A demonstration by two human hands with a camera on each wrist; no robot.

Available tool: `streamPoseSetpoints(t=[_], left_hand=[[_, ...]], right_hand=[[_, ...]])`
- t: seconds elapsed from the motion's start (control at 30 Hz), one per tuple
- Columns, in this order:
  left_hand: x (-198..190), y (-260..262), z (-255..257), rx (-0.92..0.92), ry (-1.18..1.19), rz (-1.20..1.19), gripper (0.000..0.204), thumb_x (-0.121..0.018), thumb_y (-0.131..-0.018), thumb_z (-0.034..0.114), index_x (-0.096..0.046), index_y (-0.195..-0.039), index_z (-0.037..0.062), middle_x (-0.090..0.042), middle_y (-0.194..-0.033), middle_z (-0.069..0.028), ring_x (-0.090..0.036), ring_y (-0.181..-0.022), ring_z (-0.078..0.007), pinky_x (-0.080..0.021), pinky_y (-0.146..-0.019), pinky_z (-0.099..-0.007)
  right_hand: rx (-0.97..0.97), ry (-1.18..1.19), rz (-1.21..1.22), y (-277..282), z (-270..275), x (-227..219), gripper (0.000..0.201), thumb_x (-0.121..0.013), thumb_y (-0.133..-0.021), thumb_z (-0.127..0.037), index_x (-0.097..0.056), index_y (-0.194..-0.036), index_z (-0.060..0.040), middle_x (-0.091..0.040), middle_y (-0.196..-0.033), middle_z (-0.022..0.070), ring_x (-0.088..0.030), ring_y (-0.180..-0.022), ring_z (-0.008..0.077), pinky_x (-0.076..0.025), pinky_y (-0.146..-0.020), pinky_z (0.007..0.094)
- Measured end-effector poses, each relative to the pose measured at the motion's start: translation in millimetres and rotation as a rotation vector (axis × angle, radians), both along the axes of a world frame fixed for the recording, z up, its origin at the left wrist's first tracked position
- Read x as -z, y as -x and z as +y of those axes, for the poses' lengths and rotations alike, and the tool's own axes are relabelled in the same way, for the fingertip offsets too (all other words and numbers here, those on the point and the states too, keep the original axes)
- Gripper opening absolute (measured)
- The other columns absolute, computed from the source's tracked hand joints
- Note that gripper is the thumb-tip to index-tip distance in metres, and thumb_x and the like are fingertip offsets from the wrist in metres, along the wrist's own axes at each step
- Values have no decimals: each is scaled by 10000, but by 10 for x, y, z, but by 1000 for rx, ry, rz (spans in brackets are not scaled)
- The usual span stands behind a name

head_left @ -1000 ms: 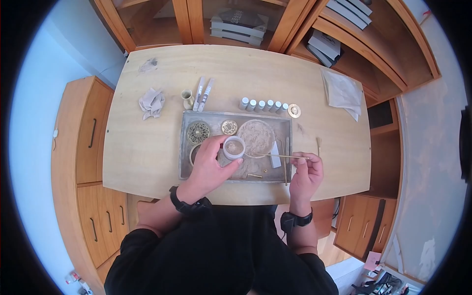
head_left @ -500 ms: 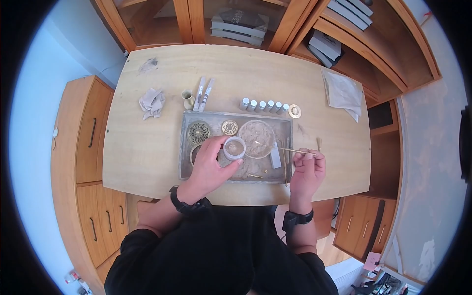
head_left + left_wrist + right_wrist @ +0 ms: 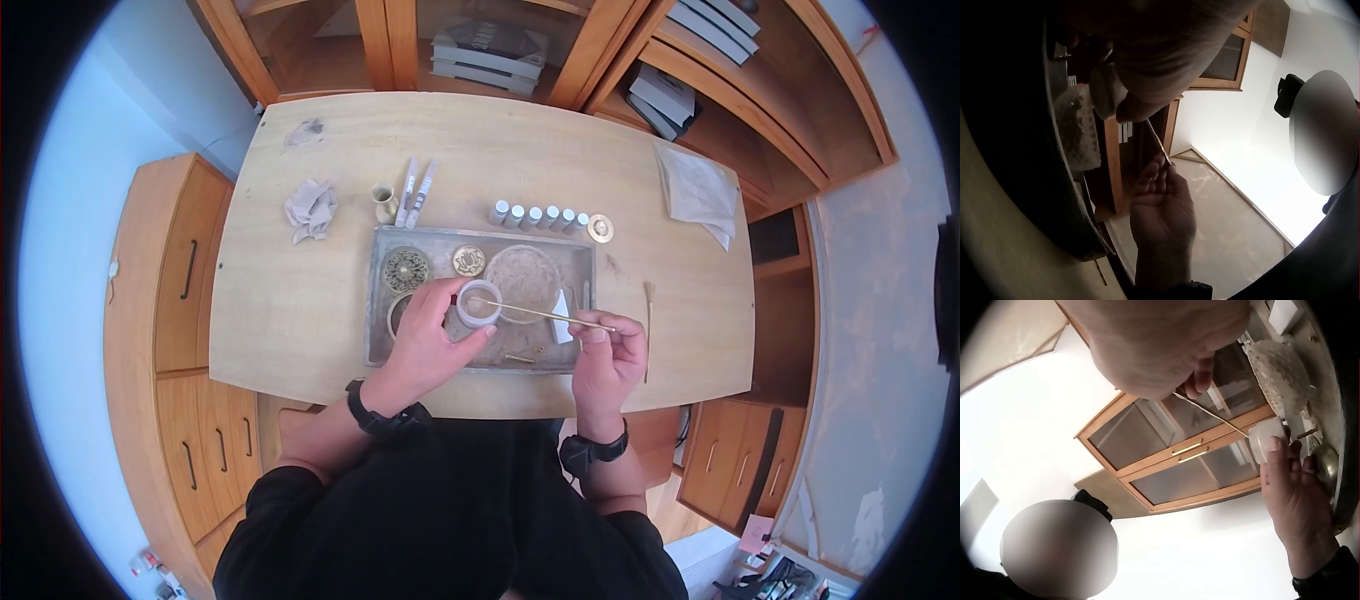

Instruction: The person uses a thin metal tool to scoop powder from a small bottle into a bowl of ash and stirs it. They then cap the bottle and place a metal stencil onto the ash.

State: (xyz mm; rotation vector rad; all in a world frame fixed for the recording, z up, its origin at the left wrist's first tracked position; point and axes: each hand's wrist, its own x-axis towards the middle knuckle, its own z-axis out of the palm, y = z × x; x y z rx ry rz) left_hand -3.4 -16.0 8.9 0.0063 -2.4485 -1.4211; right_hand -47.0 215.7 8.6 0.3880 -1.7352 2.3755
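Note:
My left hand (image 3: 425, 335) holds a small round whitish jar (image 3: 478, 319) over the grey tray (image 3: 371, 300), thumb and fingers around its sides. Pale brown powder shows inside the jar. My right hand (image 3: 608, 362) pinches a thin brass rod-like scoop (image 3: 545, 314) near its rear end. Its tip overlaps the jar's mouth in the head view. In the right wrist view, the scoop slants down to the jar's rim. Behind and right of the jar, a round scalloped dish (image 3: 1285, 375) of ash-like powder sits in the tray.
A white card (image 3: 562, 318), an openwork brass lid (image 3: 405, 269) and a smaller patterned brass disc (image 3: 468, 261) lie in the tray. Several small capped vials (image 3: 534, 217) and a brass vase (image 3: 384, 204) stand behind it. A thin brush (image 3: 649, 310) lies to the right.
The scoop's tip moved from over the dish's powder to the jar's mouth as my right hand shifted left and slightly down. My left hand and the jar stayed nearly still.

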Motion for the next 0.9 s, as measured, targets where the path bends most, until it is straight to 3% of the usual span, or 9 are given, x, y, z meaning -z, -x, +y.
streamPoseSetpoints(t=[0.27, 0.37, 0.57, 0.9], left_hand=[[1, -5, -5, 1, -9, -11, 568, -854, -795, 117, -611, -1300, 24, -659, -1206, -149, -660, -1098, -276, -523, -949, -384], [3, -7, 0, 3, -13, -16, 568, -854, -795, 115, -611, -1300, 24, -657, -1206, -148, -660, -1099, -273, -523, -946, -382], [5, -9, 0, 0, -14, -14, 569, -853, -794, 110, -610, -1302, 24, -654, -1200, -142, -662, -1086, -261, -526, -930, -374], [-8, -2, 6, -5, -25, -9, 567, -854, -794, 105, -615, -1302, 27, -656, -1192, -138, -666, -1051, -250, -532, -891, -362]], right_hand=[[122, 154, 4, 50, 101, 27, 135, -617, -1040, -18, -587, -1172, -18, -724, -1117, 190, -703, -918, 212, -572, -858, 345], [155, 100, -119, 118, 162, 117, 132, -621, -1042, -28, -596, -1171, -14, -724, -1126, 181, -702, -933, 202, -573, -861, 337], [130, -26, -150, 124, 134, 253, 116, -629, -1043, -35, -603, -1151, 0, -735, -1127, 169, -709, -943, 178, -579, -889, 329], [141, -41, -197, 97, 125, 191, 97, -613, -1053, -41, -595, -1137, 4, -741, -1089, 145, -720, -924, 166, -593, -877, 319]])
